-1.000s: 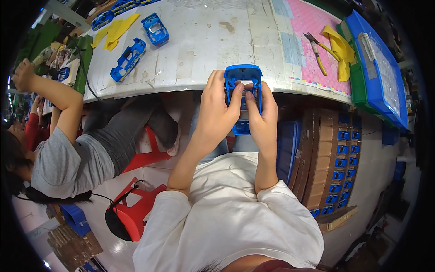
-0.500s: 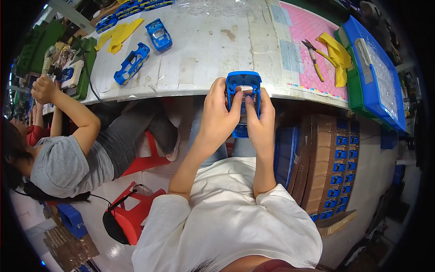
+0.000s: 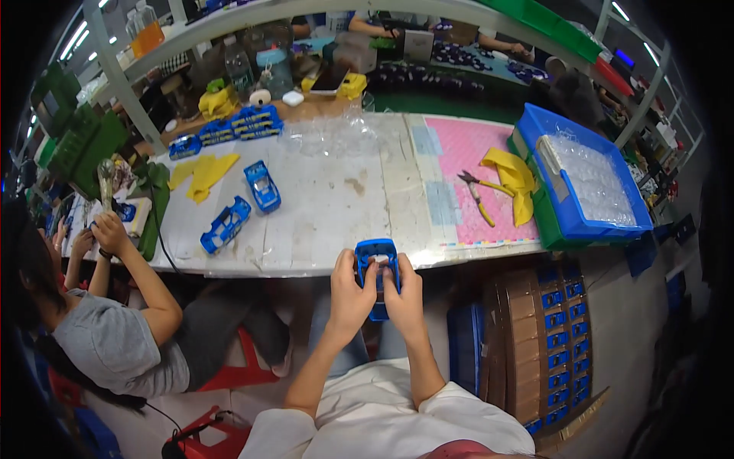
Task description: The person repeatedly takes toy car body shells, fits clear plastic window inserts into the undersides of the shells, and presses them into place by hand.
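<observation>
Just off the near edge of the table, I hold a blue plastic toy car body [image 3: 376,246] with both hands. My left hand [image 3: 349,297] is closed around its left side and my right hand [image 3: 405,300] around its right side. Both thumbs press into its hollow middle, and the other fingers are mostly hidden behind it. Two more blue car bodies lie on the table to the left, an upright one [image 3: 262,186] and a tilted one [image 3: 226,225]. Beyond them stands a cluster of blue cars [image 3: 256,122] by a yellow cloth [image 3: 210,174].
Cutters with yellow handles [image 3: 482,203] and another yellow cloth [image 3: 524,191] lie on a pink sheet [image 3: 451,164]. A blue bin [image 3: 562,200] holds clear plastic pieces at the right. Below, cardboard trays [image 3: 524,336] contain blue cars. A co-worker in a grey shirt [image 3: 122,344] sits left.
The view has tilted up, showing the shelf and people beyond the table. My hands and the car body appear lower in the picture, with the grip much the same.
</observation>
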`<state>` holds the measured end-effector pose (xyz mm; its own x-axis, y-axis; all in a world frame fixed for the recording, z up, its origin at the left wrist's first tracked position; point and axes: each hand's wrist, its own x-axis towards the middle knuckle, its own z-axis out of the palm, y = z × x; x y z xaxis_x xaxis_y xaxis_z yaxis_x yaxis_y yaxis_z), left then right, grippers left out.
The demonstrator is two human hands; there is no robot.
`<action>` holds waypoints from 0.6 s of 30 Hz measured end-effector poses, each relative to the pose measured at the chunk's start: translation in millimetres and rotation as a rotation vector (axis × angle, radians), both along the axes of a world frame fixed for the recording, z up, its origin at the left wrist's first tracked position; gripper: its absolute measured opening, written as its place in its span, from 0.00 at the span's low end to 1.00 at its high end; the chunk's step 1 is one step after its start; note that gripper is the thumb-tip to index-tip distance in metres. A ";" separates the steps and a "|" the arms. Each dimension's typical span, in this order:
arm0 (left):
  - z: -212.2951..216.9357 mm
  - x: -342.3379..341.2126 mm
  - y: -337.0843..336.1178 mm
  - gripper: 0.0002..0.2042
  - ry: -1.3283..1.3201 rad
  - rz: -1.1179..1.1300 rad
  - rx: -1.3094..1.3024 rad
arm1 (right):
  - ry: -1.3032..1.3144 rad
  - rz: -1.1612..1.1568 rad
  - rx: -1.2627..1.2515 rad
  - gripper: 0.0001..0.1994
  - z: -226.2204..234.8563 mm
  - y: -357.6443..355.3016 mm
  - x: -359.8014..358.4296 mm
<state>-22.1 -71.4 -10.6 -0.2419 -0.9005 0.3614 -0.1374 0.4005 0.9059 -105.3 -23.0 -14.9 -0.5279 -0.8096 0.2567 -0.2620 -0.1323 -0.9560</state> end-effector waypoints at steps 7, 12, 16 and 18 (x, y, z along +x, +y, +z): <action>-2.8 -3.9 -4.6 0.05 0.087 0.003 0.001 | -0.007 0.030 -0.066 0.04 -6.6 -5.1 -4.9; -2.9 7.4 -16.3 0.06 0.049 0.072 0.012 | -0.157 0.327 0.014 0.10 -12.9 -5.1 -6.0; -0.3 4.0 -14.2 0.05 0.058 0.088 -0.019 | -0.156 0.316 0.038 0.12 -22.3 -5.8 -8.2; -2.8 4.3 -15.1 0.05 0.047 0.093 -0.019 | -0.143 0.297 -0.003 0.13 -21.5 -6.9 -5.9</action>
